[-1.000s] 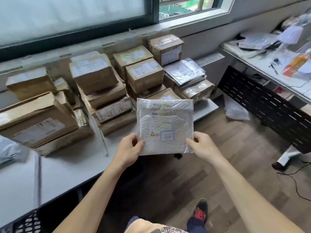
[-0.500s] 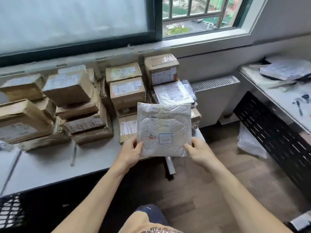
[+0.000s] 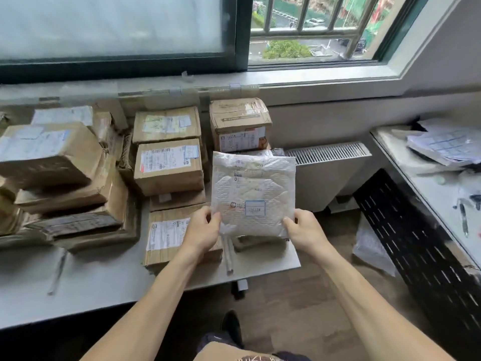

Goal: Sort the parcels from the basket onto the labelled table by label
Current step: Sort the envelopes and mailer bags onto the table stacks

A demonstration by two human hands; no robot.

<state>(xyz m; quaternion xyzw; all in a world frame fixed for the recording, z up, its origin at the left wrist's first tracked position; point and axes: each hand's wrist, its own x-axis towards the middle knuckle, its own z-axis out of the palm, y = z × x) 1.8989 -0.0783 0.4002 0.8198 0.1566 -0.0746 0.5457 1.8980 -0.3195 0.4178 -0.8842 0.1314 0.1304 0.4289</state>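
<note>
White padded bubble mailer [image 3: 252, 191] held upright, label facing viewer; left hand [image 3: 201, 231] and right hand [image 3: 304, 231] pinch its lower corners, above white table [image 3: 104, 280] right end.

I am seeing bare forearms running to the left hand [image 3: 201, 230] and right hand [image 3: 305, 231]. Below the surface [image 3: 104, 282] edge, a tan printed garment [image 3: 221, 352], dark blue cloth [image 3: 214, 340] and a black shoe [image 3: 231, 324] are showing.
</note>
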